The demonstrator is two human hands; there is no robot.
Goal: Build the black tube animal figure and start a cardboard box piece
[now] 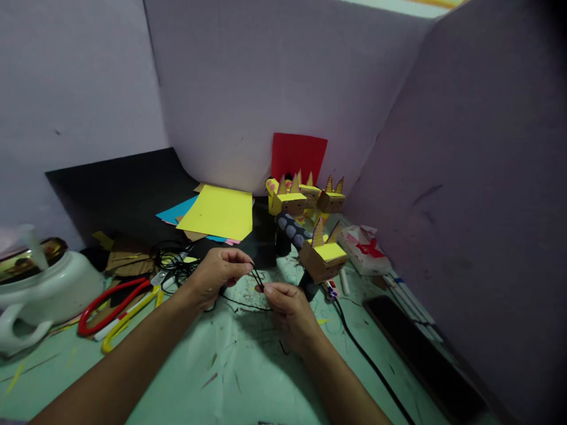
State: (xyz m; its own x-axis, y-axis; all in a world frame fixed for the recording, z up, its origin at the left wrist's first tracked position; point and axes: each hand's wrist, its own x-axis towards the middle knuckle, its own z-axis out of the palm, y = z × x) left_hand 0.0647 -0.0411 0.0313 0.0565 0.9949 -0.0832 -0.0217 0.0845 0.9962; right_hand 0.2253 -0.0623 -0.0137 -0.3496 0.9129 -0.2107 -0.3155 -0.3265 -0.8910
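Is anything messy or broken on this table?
Nothing looks broken. The green mat is scratched and scribbled, loose black cord lies tangled by the scissors, and the paper sheets are fanned unevenly. Both hands pinch a thin black string.

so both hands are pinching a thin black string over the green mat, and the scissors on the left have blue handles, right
Not quite: the scissors have red and yellow handles, not blue, as the head view shows. The rest stands: the left hand and right hand both pinch the thin black string over the green mat.
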